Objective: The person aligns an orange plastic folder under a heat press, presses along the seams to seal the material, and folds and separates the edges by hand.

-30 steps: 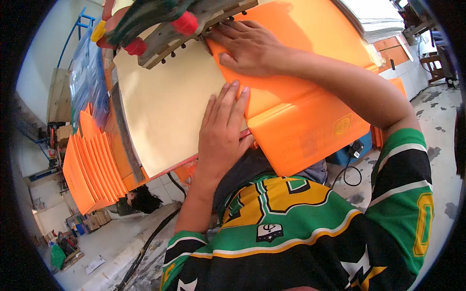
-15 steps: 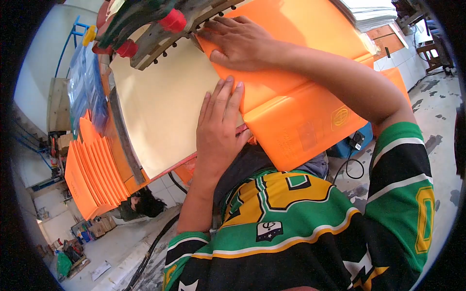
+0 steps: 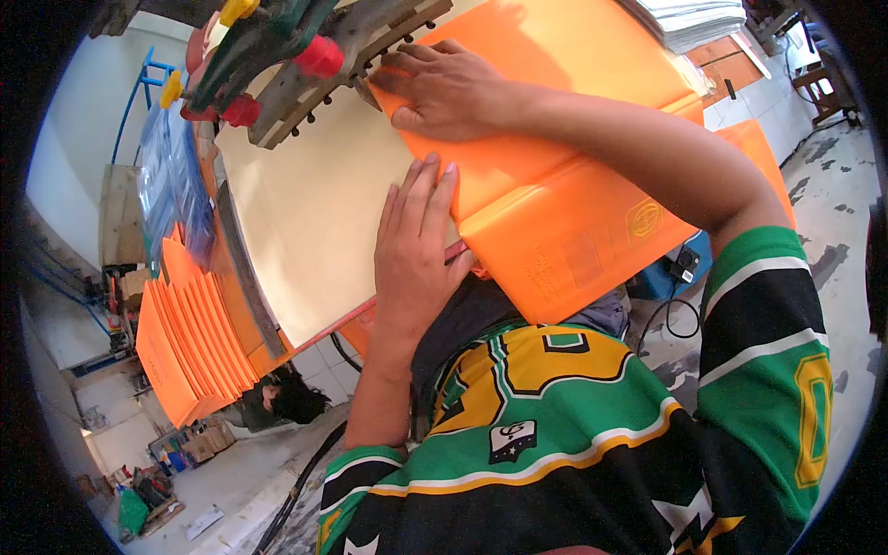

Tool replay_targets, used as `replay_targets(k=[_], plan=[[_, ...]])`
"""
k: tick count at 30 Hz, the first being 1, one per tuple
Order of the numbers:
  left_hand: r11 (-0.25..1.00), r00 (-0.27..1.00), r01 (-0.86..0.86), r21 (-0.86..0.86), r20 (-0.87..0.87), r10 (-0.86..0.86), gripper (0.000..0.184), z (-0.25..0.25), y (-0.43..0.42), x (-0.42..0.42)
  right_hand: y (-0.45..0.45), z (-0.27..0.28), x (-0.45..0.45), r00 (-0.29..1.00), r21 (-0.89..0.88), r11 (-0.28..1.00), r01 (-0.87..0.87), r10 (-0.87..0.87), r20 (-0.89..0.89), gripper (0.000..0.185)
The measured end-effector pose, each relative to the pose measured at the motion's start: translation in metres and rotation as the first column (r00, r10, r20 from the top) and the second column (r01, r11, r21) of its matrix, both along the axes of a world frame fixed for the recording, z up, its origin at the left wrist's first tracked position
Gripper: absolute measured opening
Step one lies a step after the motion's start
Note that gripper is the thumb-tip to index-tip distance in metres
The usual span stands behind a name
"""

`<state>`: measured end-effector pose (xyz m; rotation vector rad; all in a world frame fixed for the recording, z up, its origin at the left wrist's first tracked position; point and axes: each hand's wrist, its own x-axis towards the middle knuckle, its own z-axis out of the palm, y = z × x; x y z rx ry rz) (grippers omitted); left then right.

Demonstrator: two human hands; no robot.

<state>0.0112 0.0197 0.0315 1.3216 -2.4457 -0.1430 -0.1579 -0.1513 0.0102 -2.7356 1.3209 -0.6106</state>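
A glossy orange plastic cover [image 3: 555, 199] lies unfolded across the cream work surface [image 3: 310, 203], its lower flap hanging over the near edge towards my body. A yellow emblem and embossed lettering mark this flap. My right hand [image 3: 449, 92] lies flat on the cover's upper left part, fingers stretched to the edge of a metal machine bar [image 3: 361, 69] with small bolts. Its fingertips are in shadow. Fingers extended, my left hand [image 3: 416, 245] rests at the cover's left edge, with its fingertips touching that edge. Its thumb is beside the red table edge.
Overhead at upper left is the machine's dark frame with red knobs [image 3: 319, 57]. Several orange covers [image 3: 190, 342] stand fanned at the left, below clear blue plastic bags [image 3: 176, 185]. White sheets [image 3: 689, 23] are stacked at upper right. Another person's dark hair [image 3: 291, 398] shows below the table.
The view has shifted slightly, so the covers at left sit a little further right and lower. Both hands keep nearly the same places on the orange cover.
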Motion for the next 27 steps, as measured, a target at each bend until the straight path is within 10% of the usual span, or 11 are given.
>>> replay_targets(k=[27], plan=[[1.000, 1.000, -0.007, 0.012, -0.017, 0.007, 0.090, -0.0001, 0.0009, 0.0002, 0.0049, 0.0006, 0.0044, 0.999, -0.037, 0.998, 0.042, -0.042, 0.008, 0.065]])
